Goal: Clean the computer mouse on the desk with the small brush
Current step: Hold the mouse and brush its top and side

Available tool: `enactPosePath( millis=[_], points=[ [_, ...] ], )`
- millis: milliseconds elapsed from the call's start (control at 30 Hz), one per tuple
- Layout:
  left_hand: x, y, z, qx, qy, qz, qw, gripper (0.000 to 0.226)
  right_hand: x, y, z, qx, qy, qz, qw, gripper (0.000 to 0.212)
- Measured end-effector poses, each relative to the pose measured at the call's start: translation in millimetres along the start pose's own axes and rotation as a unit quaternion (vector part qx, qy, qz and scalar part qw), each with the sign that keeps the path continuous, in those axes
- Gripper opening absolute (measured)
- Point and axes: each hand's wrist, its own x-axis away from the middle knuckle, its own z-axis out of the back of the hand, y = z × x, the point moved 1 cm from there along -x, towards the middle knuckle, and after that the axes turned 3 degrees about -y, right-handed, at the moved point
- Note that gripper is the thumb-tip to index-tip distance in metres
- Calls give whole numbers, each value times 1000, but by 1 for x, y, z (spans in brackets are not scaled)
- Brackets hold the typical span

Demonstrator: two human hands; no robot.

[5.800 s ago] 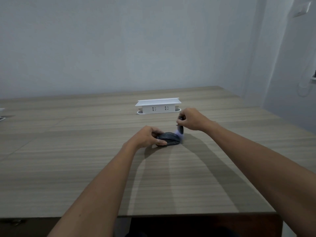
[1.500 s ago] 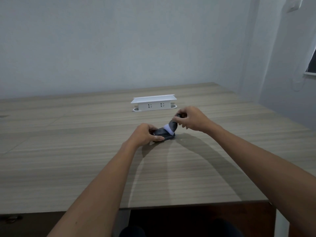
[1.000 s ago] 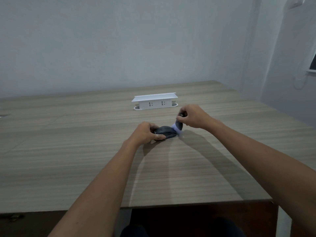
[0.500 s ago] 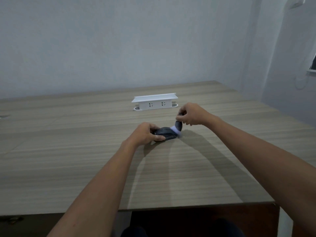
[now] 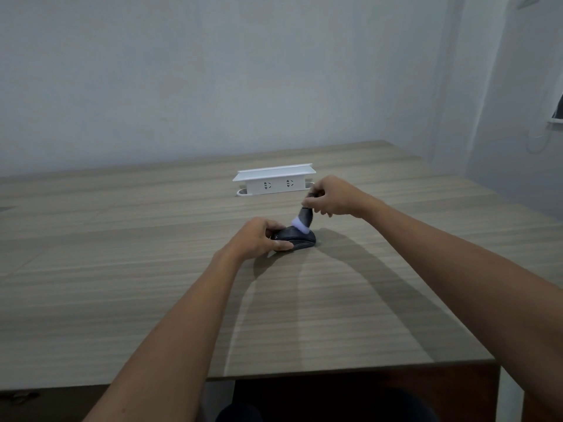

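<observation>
A dark grey computer mouse (image 5: 300,239) lies on the wooden desk (image 5: 152,284), a little past its middle. My left hand (image 5: 259,237) grips the mouse's left end, thumb on the near side, fingers over the top. My right hand (image 5: 333,197) pinches the dark handle of a small brush (image 5: 304,217), which leans down and to the left. Its pale bristles rest on the top of the mouse. Part of the mouse is hidden under my left fingers.
A white socket box (image 5: 274,182) stands on the desk just behind my hands. The desk's front edge runs below my forearms, its right edge near a wall corner at the right. Plain wall lies behind.
The brush has moved from the mouse's right end up onto its top, and my right hand has risen slightly. My left hand stays on the mouse.
</observation>
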Motion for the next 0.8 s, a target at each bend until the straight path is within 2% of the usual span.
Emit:
enactPosePath(
  millis=[133,267,367,433,567,667,733,800],
  points=[
    [-1,1,0,-7,-3,-3,1000,35,0,2,3,74,13,-14,997,17],
    [-2,0,1,3,-2,-4,1000,33,-1,0,-2,-11,13,-2,1000,19],
    [-3,-1,0,8,-4,2,1000,37,-3,1,-3,46,-1,-14,999,18],
    [-3,-1,-1,12,-1,1,1000,38,-4,-1,1,77,20,-19,997,18],
    [-3,0,-1,7,-4,-8,1000,35,-2,-2,-4,-30,5,-22,999,20],
    [-4,-1,0,-1,-4,-1,1000,36,-1,0,-3,36,3,-33,999,19],
    [-4,-1,0,0,-5,3,1000,36,2,-2,0,77,32,-23,996,19],
    [-5,-2,-1,1,-6,2,1000,35,5,-3,-3,29,29,-12,999,19]
  ],
)
